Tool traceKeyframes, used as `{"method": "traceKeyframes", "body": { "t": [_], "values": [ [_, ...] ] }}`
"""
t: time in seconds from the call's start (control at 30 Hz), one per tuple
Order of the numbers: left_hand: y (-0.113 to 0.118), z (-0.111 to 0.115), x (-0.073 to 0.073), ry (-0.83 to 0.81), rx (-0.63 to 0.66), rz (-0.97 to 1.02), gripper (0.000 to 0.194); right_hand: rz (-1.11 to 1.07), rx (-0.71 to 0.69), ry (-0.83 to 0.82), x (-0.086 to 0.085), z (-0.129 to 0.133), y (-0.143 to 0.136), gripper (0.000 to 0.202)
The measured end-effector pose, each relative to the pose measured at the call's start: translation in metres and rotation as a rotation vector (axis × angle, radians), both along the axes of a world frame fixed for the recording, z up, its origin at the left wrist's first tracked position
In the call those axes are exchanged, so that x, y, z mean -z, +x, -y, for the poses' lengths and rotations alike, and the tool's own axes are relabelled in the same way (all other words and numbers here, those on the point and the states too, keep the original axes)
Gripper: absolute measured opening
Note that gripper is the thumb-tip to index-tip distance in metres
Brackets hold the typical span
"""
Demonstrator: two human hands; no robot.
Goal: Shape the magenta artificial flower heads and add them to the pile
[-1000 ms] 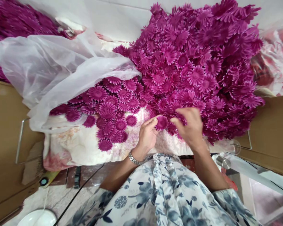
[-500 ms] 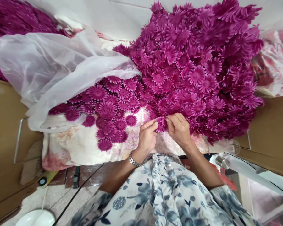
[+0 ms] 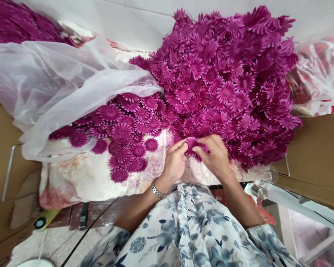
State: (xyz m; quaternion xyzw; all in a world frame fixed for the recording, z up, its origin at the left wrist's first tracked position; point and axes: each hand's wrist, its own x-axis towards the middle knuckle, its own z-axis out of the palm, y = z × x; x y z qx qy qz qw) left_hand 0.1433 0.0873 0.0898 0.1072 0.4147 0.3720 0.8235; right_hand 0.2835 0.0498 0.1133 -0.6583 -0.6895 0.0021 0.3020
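Note:
Between my two hands is a purple artificial flower (image 3: 191,144), held just above the cloth at the near edge of a large heap. My left hand (image 3: 174,161) pinches its left side between thumb and fingers. On the other side, my right hand (image 3: 215,155) has its thumb over the petals and its curled fingers behind, so part of the flower is hidden. The big heap of purple flowers (image 3: 225,92) rises right behind both hands. To the left, a smaller spread of flower heads (image 3: 124,139) lies on the patterned cloth (image 3: 86,176).
A translucent plastic bag (image 3: 72,85) drapes over the flowers at left. Cardboard boxes flank me, one at left (image 3: 2,148) and one at right (image 3: 317,159). More purple flowers (image 3: 22,22) are piled at the far left. A clear bag with red contents (image 3: 320,74) stands at right.
My right thumb has shifted from the flower's edge in over its petals, and the fingers have spread a little. My left hand keeps its hold. The whole view has moved slightly.

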Motion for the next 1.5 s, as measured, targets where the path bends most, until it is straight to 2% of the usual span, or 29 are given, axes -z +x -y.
{"method": "traceKeyframes", "body": {
  "t": [0.1, 0.23, 0.33, 0.43, 0.53, 0.57, 0.63, 0.7, 0.77, 0.87, 1.03, 1.13, 1.2, 1.27, 1.37, 1.5],
  "values": [
    [0.001, 0.006, 0.002, 0.004, 0.036, -0.042, 0.024, -0.031, -0.090, -0.129, 0.013, -0.001, -0.023, 0.011],
    [-0.003, 0.009, 0.006, 0.011, 0.019, -0.074, 0.025, -0.073, -0.070, -0.104, 0.016, 0.000, -0.022, 0.014],
    [-0.006, 0.007, 0.008, 0.017, -0.010, -0.082, 0.025, -0.084, 0.114, 0.056, 0.008, 0.000, 0.002, 0.009],
    [-0.009, 0.004, 0.008, 0.028, -0.019, -0.051, 0.022, 0.038, 0.348, 0.307, -0.006, -0.004, 0.039, 0.010],
    [-0.010, 0.002, 0.008, 0.024, -0.005, -0.004, 0.024, 0.070, 0.428, 0.385, -0.017, -0.006, 0.055, 0.046],
    [-0.009, 0.002, 0.008, 0.015, -0.003, 0.001, 0.026, 0.073, 0.391, 0.376, -0.017, -0.006, 0.051, 0.051],
    [-0.008, 0.002, 0.006, 0.001, 0.002, -0.005, 0.028, 0.063, 0.210, 0.283, -0.011, -0.004, 0.030, 0.037],
    [-0.006, 0.002, 0.004, 0.000, 0.015, -0.003, 0.026, -0.004, -0.024, 0.047, 0.001, -0.002, 0.004, 0.016],
    [-0.004, 0.004, 0.002, 0.006, 0.028, 0.011, 0.024, -0.096, -0.116, -0.096, 0.013, -0.001, -0.015, 0.007],
    [-0.004, 0.007, 0.003, 0.027, 0.034, -0.008, 0.023, -0.225, -0.113, -0.152, 0.021, -0.002, -0.024, 0.008],
    [-0.005, 0.009, 0.009, 0.026, 0.027, -0.066, 0.025, -0.354, -0.090, -0.193, 0.016, -0.001, -0.019, 0.011],
    [-0.010, 0.002, 0.013, -0.015, -0.052, -0.080, 0.021, -0.310, 0.078, -0.038, 0.010, -0.001, -0.008, 0.010],
    [-0.014, -0.004, 0.015, -0.021, -0.153, -0.084, 0.018, -0.205, 0.213, 0.091, 0.003, -0.002, 0.004, 0.006],
    [-0.018, -0.010, 0.017, -0.002, -0.207, -0.055, 0.016, -0.067, 0.273, 0.160, -0.003, -0.003, 0.012, 0.011],
    [-0.020, -0.010, 0.015, 0.025, -0.156, -0.012, 0.015, 0.039, 0.204, 0.158, -0.004, -0.003, 0.007, 0.024],
    [-0.014, -0.001, 0.009, 0.036, -0.023, -0.022, 0.023, -0.093, -0.054, -0.079, 0.012, -0.002, -0.020, 0.012]
  ]
}}
